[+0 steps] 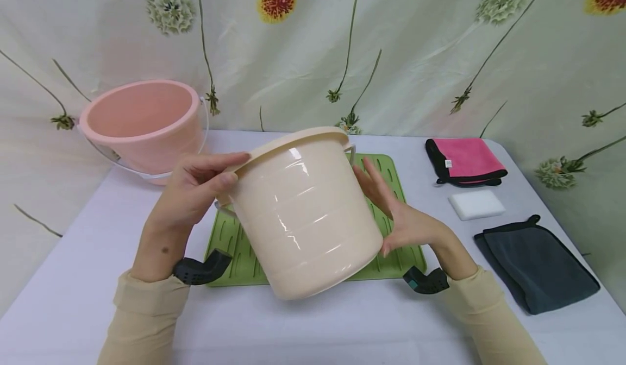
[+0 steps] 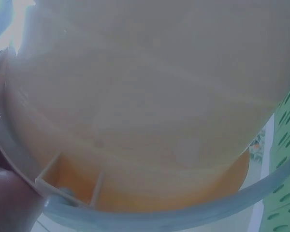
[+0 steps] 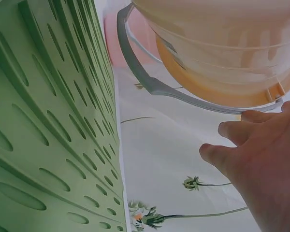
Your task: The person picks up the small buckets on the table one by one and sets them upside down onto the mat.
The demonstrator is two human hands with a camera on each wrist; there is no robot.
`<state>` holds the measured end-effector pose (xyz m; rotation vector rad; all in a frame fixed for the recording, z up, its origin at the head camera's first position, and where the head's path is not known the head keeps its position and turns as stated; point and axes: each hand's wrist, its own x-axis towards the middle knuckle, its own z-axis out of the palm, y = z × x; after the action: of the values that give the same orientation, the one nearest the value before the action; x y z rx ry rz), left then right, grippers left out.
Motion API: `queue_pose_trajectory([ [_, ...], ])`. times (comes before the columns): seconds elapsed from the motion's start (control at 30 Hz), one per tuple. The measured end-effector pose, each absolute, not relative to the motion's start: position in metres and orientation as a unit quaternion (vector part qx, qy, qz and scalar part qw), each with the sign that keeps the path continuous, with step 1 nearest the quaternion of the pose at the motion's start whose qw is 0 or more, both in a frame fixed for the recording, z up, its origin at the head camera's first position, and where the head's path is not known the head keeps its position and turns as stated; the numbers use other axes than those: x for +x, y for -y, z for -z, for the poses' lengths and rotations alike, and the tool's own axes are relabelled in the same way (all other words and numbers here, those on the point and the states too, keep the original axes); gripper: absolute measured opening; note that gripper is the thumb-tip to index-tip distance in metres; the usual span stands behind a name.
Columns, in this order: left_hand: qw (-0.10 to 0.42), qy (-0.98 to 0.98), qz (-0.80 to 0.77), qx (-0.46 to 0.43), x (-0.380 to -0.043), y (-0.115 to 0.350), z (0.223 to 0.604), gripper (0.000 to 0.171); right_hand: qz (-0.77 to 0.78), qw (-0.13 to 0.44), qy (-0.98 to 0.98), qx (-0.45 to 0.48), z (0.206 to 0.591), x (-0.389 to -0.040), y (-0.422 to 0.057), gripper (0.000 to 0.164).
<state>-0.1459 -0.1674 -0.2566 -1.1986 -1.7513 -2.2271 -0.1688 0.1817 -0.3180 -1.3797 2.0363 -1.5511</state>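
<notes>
Because it leans, the cream bucket point(image 1: 305, 218) (held) hides its inside.

A glossy cream bucket point(image 1: 308, 213) fills the middle of the head view, tilted, with its thick rim point(image 1: 293, 138) toward the top of the frame and its base toward the lower centre. Faint bands ring the plain wall, and the mouth faces away. Its grey handle point(image 3: 157, 89) hangs loose, curving across the top of the right-wrist frame and along the bottom of the left-wrist one
</notes>
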Motion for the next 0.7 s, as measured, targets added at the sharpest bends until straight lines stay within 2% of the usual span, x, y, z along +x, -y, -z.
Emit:
queue_pose_trajectory([
  [0.23,0.035,0.569,0.727,-0.383,-0.146,0.168,0.260,0.023,0.547,0.120,-0.679,-0.475,0.317,-0.168,-0.180,0.130],
  [0.43,0.028,0.544,0.749,-0.377,-0.147,0.168,0.262,0.025,0.619,0.133,-0.622,-0.461,0.320,-0.168,-0.177,0.122],
  [0.7,0.061,0.516,0.770,-0.370,-0.154,0.168,0.270,0.024,0.647,0.090,-0.622,-0.431,0.320,-0.166,-0.175,0.115],
])
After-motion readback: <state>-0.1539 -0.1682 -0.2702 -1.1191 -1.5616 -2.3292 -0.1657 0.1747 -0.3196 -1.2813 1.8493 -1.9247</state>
